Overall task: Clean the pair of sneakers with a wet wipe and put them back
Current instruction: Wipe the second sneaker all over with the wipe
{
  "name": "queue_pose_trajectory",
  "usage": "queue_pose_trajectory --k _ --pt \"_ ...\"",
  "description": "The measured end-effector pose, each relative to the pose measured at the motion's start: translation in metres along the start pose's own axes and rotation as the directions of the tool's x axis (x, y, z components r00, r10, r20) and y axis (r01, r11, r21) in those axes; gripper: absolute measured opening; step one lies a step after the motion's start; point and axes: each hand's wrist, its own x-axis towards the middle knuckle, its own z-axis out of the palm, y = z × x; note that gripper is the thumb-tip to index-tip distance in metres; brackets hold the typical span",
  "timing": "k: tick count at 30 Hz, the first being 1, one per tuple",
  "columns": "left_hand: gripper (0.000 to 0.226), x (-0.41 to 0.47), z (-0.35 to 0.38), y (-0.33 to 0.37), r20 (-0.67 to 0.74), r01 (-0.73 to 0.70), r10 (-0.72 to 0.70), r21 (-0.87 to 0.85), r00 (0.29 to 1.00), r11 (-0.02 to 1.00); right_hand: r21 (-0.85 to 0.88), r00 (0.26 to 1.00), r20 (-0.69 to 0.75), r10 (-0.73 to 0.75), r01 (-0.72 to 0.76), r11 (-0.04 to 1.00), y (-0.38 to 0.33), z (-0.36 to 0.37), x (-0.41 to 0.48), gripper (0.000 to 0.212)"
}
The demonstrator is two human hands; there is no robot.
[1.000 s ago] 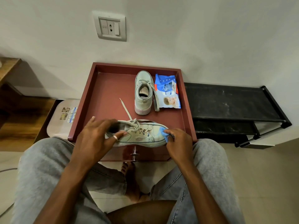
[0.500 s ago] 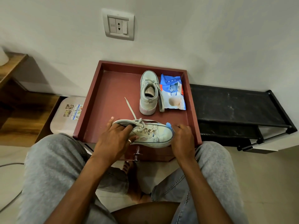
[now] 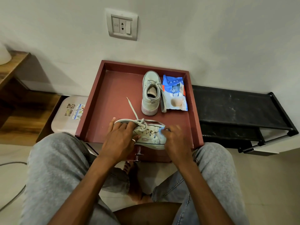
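Observation:
A pale grey-green sneaker (image 3: 150, 136) lies across the near part of a maroon tray-like table top (image 3: 113, 88), toe pointing right. My left hand (image 3: 121, 135) grips its heel and collar. My right hand (image 3: 176, 138) presses a light blue wet wipe (image 3: 162, 131) against the toe area; the wipe is mostly hidden under the fingers. The second sneaker (image 3: 151, 92) stands upright farther back, toe toward the wall. A blue and white wet wipe pack (image 3: 175, 95) lies just right of it.
A black low shoe rack (image 3: 235, 109) stands to the right of the maroon table. A white lidded bin (image 3: 68, 114) sits at its left, beside a wooden shelf (image 3: 14, 95). A wall socket (image 3: 122, 25) is above. My knees flank the table's near edge.
My left hand slid from the sneaker's side up over its heel and collar. My right hand with the wipe moved up over the toe. The sneaker stayed at the tray's near edge.

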Motion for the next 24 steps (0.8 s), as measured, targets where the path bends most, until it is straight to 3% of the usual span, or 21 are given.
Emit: queue_pose_trajectory --k 3,6,9,16,22,24 --pt "0.038 -0.001 0.000 0.001 -0.004 0.008 -0.008 0.000 1.000 1.000 0.051 0.993 0.077 -0.090 0.086 0.995 -0.001 -0.008 -0.015 0.031" --pt "0.039 0.000 0.001 0.001 -0.024 0.003 -0.003 -0.004 1.000 1.000 0.044 0.999 0.015 0.043 -0.043 0.998 0.020 -0.019 -0.013 0.019" --pt "0.038 0.001 0.001 0.001 -0.028 0.004 -0.004 -0.004 1.000 1.000 0.069 0.990 -0.046 0.135 -0.132 0.989 0.026 -0.008 -0.005 0.021" --pt "0.038 -0.001 0.000 0.001 -0.035 0.000 0.000 -0.017 0.999 1.000 0.095 0.996 0.062 -0.068 0.062 0.994 -0.010 -0.002 -0.013 0.030" --pt "0.039 -0.001 -0.001 0.001 -0.044 -0.004 0.003 -0.031 0.999 1.000 0.056 0.995 -0.025 0.095 -0.093 0.994 0.011 -0.008 -0.008 0.020" --pt "0.038 0.000 -0.001 0.001 -0.044 0.001 -0.002 -0.030 0.999 1.000 0.051 0.997 -0.030 0.074 -0.073 0.996 -0.001 -0.003 -0.007 0.025"
